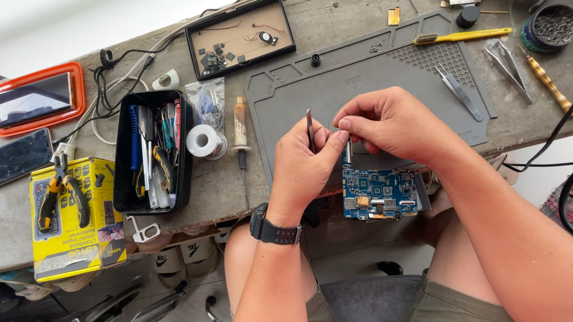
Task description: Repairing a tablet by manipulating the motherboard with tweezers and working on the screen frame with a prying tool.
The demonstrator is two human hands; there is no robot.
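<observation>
Crowding a concrete bench (pixel 348 10) (grey mat (pixel 377 71) on top), both grips pinch tweezers (pixel 310 128) over a circuit board (pixel 379 193).

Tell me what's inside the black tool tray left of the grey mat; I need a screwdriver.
The black tool tray holds upright-lying hand tools, with blue, red and yellow handles. Whatever lies beneath them is covered.
</observation>
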